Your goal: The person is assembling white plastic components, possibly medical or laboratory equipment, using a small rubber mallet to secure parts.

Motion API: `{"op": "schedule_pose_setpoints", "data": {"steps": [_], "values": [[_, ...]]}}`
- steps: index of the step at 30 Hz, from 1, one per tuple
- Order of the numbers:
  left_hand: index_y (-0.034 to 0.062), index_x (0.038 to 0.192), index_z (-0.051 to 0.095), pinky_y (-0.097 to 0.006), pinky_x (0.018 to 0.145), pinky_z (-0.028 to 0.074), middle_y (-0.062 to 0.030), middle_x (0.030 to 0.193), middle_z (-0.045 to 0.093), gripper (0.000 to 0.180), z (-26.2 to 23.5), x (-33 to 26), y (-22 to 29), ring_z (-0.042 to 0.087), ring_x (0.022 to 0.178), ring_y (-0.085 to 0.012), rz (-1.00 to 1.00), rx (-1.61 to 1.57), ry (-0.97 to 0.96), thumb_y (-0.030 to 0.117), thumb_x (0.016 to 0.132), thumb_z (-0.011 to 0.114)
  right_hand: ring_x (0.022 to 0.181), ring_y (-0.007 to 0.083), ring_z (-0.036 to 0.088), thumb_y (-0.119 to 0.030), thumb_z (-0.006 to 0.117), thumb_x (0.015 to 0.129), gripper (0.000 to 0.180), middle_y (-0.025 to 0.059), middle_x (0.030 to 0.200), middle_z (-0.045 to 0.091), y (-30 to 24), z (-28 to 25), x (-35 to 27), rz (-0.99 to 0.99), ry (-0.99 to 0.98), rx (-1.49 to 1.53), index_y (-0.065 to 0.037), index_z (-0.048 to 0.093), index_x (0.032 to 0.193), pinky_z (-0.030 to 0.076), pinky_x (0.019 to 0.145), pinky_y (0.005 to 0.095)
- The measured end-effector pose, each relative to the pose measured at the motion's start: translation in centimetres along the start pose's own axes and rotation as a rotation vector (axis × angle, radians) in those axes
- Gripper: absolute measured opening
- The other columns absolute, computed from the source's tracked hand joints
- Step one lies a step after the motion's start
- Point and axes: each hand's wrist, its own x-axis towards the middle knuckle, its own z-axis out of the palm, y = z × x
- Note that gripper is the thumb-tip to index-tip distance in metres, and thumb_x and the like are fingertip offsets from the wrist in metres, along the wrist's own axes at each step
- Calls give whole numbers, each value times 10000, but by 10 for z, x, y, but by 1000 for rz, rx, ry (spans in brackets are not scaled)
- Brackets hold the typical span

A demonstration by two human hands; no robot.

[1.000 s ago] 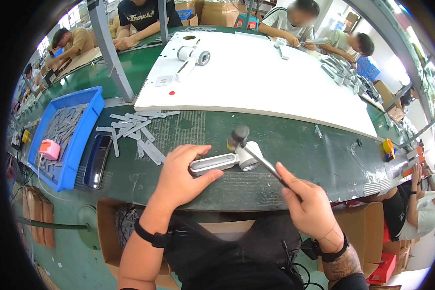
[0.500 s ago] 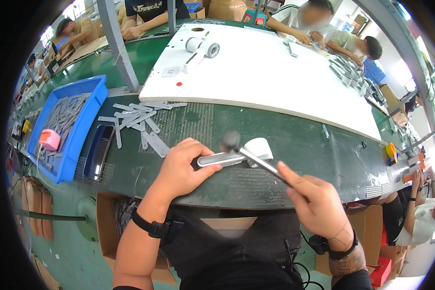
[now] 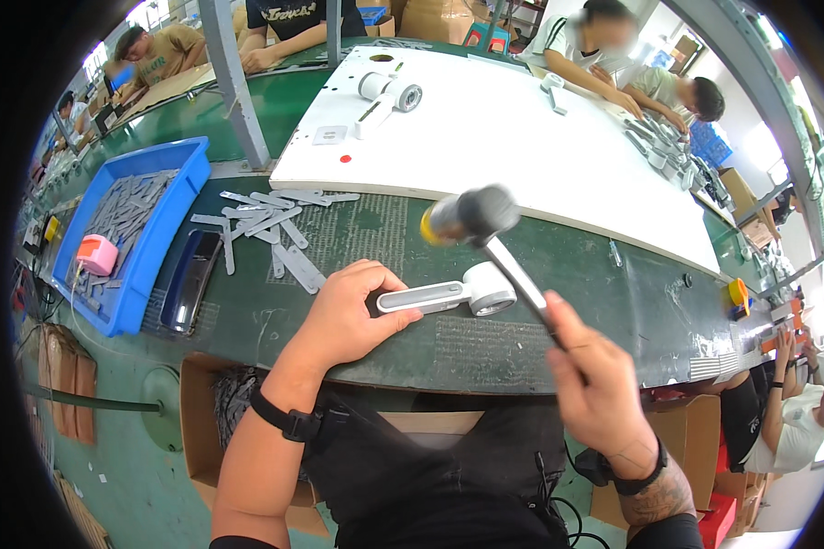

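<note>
two hands are busy on one small part. the left hand [image 3: 352, 316] presses flat on the handle end of a white handheld device [image 3: 449, 294], fingers curled over it to pin it to the green bench top [image 3: 357, 238]; the device lies just right of that hand, its round head pointing toward the right hand. the right hand [image 3: 595, 384] is clenched round the shaft of a mallet [image 3: 471, 218]. a second ago the mallet head sat low, touching or almost on the round head; now it is raised above and beyond the device, well clear of it, which reads as the backswing between taps, so the fitting is probably not yet seated.

the mallet head is smeared by motion, so its faces are hard to tell apart. the lower shaft is hidden inside the right fist. beyond the left hand lie loose grey strips [image 3: 275, 233], and further left a blue bin [image 3: 124, 233]; what lies in it is too small to make out.
</note>
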Motion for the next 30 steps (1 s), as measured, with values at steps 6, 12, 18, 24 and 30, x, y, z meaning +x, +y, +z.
{"op": "schedule_pose_setpoints", "data": {"steps": [6,12,18,24,30], "values": [[19,989,776,-365,808,551,-96,961,736,330,2,-2,-4,695,870,-248,-55,23,23,221,835,987,760,375,710,-44,691,1056,595,164,852,706,5,-10,4,19,-164,-93,-183,638,1633,588,731,489],[10,1004,771,-370,823,559,-105,970,739,365,-1,0,-4,699,884,-251,-40,-3,-10,240,828,993,753,387,691,-20,695,1053,621,177,862,694,-8,9,13,-7,-80,76,-195,630,1645,569,719,481],[21,971,756,-419,829,552,-126,980,721,408,2,1,-9,694,954,-320,-48,67,-21,335,836,979,796,409,714,-21,693,1047,597,194,885,724,-4,8,15,26,-205,43,-168,648,1624,594,774,476],[14,1020,762,-415,822,552,-109,977,718,439,-1,-3,-8,696,922,-293,-78,39,-41,316,814,1005,789,411,698,-24,694,1054,600,192,868,707,-3,20,9,57,-250,63,-163,638,1634,590,792,463],[26,1012,765,-394,759,558,-112,920,721,327,5,-13,0,706,860,-309,145,126,83,156,811,986,1211,235,776,-35,703,1073,557,248,1336,806,35,-2,-11,295,-11,132,-44,623,1624,556,1100,346]]}}
